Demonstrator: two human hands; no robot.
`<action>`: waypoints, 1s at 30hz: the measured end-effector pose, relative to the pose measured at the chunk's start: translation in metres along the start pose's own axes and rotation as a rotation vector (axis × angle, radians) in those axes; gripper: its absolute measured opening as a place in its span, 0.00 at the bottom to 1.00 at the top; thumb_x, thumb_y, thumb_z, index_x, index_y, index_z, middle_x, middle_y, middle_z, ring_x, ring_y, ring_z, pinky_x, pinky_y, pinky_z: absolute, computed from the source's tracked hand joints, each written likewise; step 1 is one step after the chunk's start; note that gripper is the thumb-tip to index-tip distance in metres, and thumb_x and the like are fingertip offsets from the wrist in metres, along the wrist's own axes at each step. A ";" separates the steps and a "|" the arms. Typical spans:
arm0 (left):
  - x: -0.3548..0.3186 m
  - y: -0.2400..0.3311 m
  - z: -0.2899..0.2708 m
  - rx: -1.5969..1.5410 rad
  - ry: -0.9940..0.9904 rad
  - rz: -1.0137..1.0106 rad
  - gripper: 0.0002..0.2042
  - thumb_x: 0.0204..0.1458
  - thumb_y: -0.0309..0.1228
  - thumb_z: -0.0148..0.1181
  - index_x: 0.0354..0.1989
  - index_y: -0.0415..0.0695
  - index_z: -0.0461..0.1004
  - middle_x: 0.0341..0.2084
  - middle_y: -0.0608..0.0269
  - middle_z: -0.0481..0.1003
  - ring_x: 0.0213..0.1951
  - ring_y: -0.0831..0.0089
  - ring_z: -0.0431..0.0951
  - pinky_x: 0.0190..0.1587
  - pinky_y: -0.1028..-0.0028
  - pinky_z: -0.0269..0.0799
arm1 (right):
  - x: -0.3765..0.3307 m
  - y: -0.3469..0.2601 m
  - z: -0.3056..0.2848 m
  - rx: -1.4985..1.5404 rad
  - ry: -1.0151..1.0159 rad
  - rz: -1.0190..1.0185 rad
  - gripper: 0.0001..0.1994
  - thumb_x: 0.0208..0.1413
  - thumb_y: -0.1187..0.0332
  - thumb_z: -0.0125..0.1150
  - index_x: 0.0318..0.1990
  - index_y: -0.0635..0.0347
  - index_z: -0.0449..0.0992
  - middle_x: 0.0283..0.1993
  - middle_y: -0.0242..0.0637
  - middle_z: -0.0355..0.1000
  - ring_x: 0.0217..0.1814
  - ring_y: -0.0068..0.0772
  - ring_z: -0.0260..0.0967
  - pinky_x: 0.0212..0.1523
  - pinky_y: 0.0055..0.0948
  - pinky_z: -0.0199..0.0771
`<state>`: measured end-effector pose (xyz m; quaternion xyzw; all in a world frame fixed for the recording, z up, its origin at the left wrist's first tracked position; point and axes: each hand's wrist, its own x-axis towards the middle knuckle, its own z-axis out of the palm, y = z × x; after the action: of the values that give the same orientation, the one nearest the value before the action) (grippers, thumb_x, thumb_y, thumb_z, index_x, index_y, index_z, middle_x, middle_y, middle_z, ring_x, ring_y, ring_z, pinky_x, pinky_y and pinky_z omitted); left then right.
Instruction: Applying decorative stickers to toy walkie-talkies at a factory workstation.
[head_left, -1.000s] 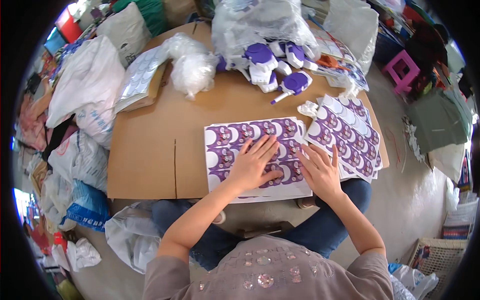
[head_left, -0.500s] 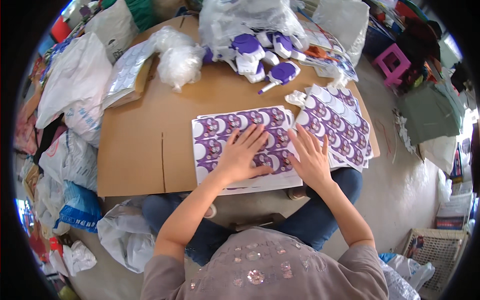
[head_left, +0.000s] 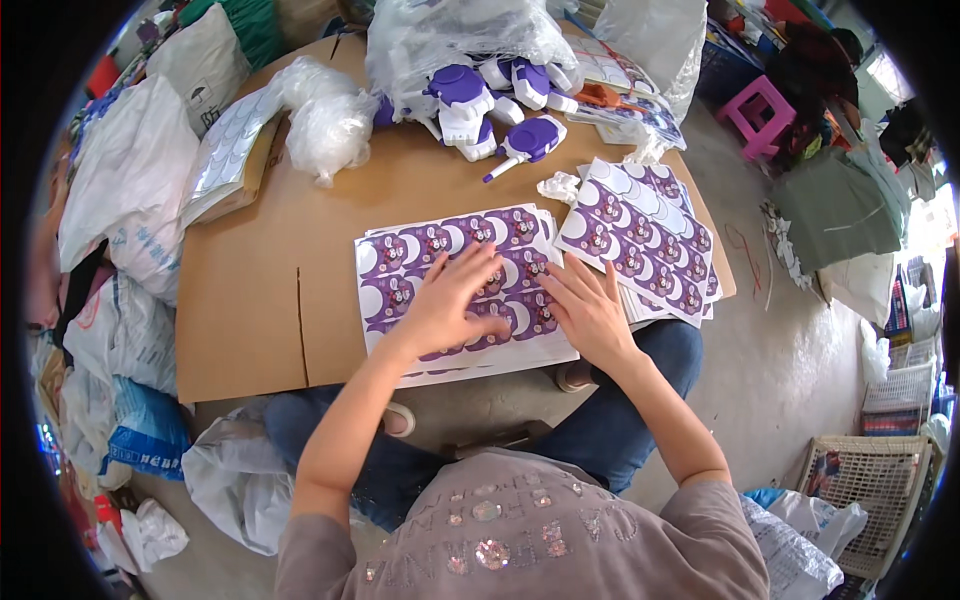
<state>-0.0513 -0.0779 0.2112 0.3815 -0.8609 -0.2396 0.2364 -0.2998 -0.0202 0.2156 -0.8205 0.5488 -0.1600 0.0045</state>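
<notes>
The left hand (head_left: pixel 440 310) lies flat, fingers spread and released, pressing down on the purple-and-white printed sticker sheet (head_left: pixel 400 265) that tops a thin stack of like sheets. The right hand (head_left: pixel 590 310) rests beside it on the same stack, also open and grasping nothing, its fingertips touching the sheet's right edge. Both palms sit on the near half of the sheet, so the sheet reaches away from the hands toward the far edge of the worktop and off to the person's left; its long axis runs left to right, slightly tilted. The left hand covers the middle of the sheet and is the nearer one to its uncovered left part, while the right hand is the nearer one to the second fanned stack of purple sticker sheets (head_left: pixel 640 235), which lies just beside the first at the worktop's right edge, skewed, its near corner overhanging.

The worktop is a flat brown cardboard board (head_left: pixel 250 300) that rests over the seated person's lap, with a cut slit near its near-left corner. Toward the far edge lie several purple-and-white plastic toy pieces (head_left: pixel 500 110), partly spilling from a clear plastic bag (head_left: pixel 440 40). To their left sits a crumpled clear plastic wrap (head_left: pixel 320 115), and at the far-left corner a pile of silvery-white backing sheets (head_left: pixel 230 150). Bags and bundles crowd the floor around, with a pink plastic stool (head_left: pixel 755 110) well off to the right.
</notes>
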 end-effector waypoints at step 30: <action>-0.028 -0.005 -0.046 0.109 0.008 -0.197 0.20 0.50 0.33 0.66 0.52 0.42 0.75 0.58 0.56 0.70 0.59 0.54 0.68 0.61 0.60 0.65 | -0.027 0.163 -0.039 -0.089 0.532 0.815 0.31 0.48 0.50 0.70 0.60 0.47 0.73 0.70 0.38 0.60 0.73 0.50 0.52 0.68 0.50 0.55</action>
<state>-0.0049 -0.0705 0.2372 0.4774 -0.8301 -0.2128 0.1942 -0.4665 -0.0537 0.2161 -0.4689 0.8138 -0.3258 -0.1085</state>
